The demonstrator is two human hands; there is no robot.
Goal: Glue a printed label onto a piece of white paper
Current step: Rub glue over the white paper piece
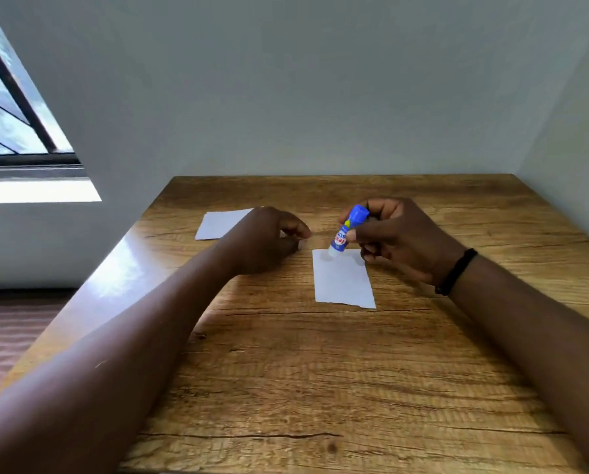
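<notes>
The right hand (394,234) has its grip around the glue stick (347,230), tip pressed on the small paper (344,278) lying just below that grip on the tabletop (286,371). The left hand (269,241), loosely curled, holds nothing (it rests beside, not on, the sheet). Unpinned, the paper could drag or crumple under the strokes. A second sheet (221,222) lies beyond the left hand.
</notes>
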